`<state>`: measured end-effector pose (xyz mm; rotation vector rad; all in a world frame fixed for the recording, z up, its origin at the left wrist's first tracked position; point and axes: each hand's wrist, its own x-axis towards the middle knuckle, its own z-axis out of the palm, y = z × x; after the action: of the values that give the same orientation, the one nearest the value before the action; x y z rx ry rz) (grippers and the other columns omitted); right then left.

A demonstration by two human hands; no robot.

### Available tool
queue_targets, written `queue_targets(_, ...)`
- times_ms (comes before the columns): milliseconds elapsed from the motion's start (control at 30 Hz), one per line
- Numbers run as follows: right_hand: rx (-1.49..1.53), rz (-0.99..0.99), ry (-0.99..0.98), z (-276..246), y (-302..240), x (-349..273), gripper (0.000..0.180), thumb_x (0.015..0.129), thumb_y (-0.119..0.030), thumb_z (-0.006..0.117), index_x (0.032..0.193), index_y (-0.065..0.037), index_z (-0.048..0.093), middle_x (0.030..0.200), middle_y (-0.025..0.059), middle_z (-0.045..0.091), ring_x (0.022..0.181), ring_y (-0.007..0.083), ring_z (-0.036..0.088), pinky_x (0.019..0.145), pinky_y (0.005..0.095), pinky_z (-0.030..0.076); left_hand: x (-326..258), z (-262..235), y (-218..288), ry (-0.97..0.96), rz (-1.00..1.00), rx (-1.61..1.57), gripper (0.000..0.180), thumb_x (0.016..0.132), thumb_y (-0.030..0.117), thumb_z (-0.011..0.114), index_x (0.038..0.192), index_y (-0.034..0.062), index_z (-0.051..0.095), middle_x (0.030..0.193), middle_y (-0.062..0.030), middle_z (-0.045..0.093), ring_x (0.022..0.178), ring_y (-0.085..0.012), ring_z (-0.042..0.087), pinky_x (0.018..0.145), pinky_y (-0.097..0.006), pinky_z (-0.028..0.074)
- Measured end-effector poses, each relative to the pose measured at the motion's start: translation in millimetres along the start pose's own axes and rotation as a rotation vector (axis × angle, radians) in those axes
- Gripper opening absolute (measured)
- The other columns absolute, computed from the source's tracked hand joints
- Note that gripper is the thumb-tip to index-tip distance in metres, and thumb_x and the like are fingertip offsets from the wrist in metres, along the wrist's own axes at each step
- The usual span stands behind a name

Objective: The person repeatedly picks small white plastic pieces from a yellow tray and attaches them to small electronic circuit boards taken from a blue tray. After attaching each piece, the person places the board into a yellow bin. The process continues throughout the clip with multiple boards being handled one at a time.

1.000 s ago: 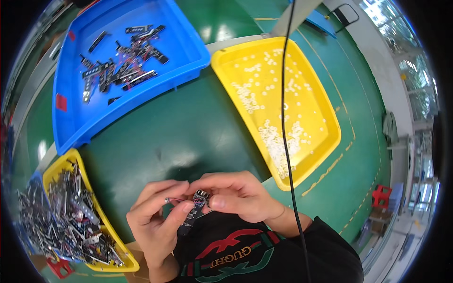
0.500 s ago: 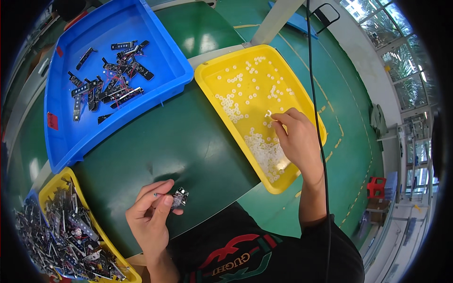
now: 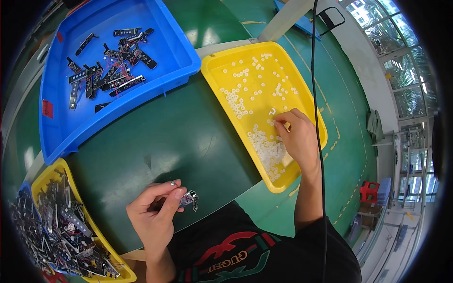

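3 trays hold parts; right hand [image 3: 296, 137] pinches white pieces [image 3: 266, 150] in yellow tray [image 3: 213, 70], left hand [image 3: 153, 217] grips small component [image 3: 189, 199].

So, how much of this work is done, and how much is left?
Done: about a dozen black strips lie in the blue tray. In hand: the left hand holds one small part, while the right hand picks a white piece in the yellow tray. Left: the heaped bin is still full.
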<state>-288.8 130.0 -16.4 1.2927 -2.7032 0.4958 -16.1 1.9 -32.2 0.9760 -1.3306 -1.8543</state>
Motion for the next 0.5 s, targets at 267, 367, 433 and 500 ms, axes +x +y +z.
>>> queue_targets(267, 1.177, -0.004, -0.161, -5.7, -76.5, -37.4, 0.014, 0.073, 0.015, 0.064, 0.083, 0.005, 0.063, 0.089, 0.0145, 0.065, 0.077, 0.0156, 0.062, 0.062, 0.0241, 0.049, 1.6, 1.6, 1.5, -0.009, 0.255, 0.235, 0.018, 0.073, -0.008, 0.071, 0.088, 0.0013, 0.069, 0.079, -0.0081, 0.066, 0.066, -0.0098, 0.061, 0.056, -0.02, 0.046)
queue_targets(367, 1.487, -0.055, -0.311, 9.0, -101.8, -44.8, 0.02, 0.072, 0.018, 0.064, 0.088, 0.006, 0.063, 0.092, 0.016, 0.062, 0.083, 0.0179, 0.062, 0.071, 0.0268, 0.051, 2.0, 4.1, 5.0, 0.007, 0.354, 0.343, 0.02, 0.071, -0.009, 0.071, 0.088, 0.0013, 0.069, 0.078, -0.0091, 0.066, 0.065, -0.0114, 0.061, 0.055, -0.021, 0.047)
queue_targets(433, 1.599, -0.027, -0.383, 17.7, -115.0, -45.5, 0.02, 0.073, 0.018, 0.063, 0.089, 0.006, 0.063, 0.094, 0.0157, 0.061, 0.085, 0.018, 0.062, 0.074, 0.0272, 0.051, 2.2, 5.2, 5.4, 0.036, 0.412, 0.398, 0.021, 0.069, -0.009, 0.072, 0.087, 0.0018, 0.069, 0.077, -0.0092, 0.066, 0.064, -0.0133, 0.062, 0.055, -0.022, 0.047)
queue_targets(500, 1.575, -0.038, -0.389, 19.2, -122.4, -44.5, 0.019, 0.075, 0.019, 0.062, 0.09, 0.007, 0.062, 0.096, 0.0158, 0.06, 0.086, 0.0177, 0.061, 0.075, 0.0268, 0.051, 2.6, 5.9, 5.3, 0.06, 0.465, 0.445, 0.023, 0.067, -0.009, 0.073, 0.087, 0.0024, 0.069, 0.076, -0.009, 0.066, 0.063, -0.0149, 0.062, 0.054, -0.023, 0.047)
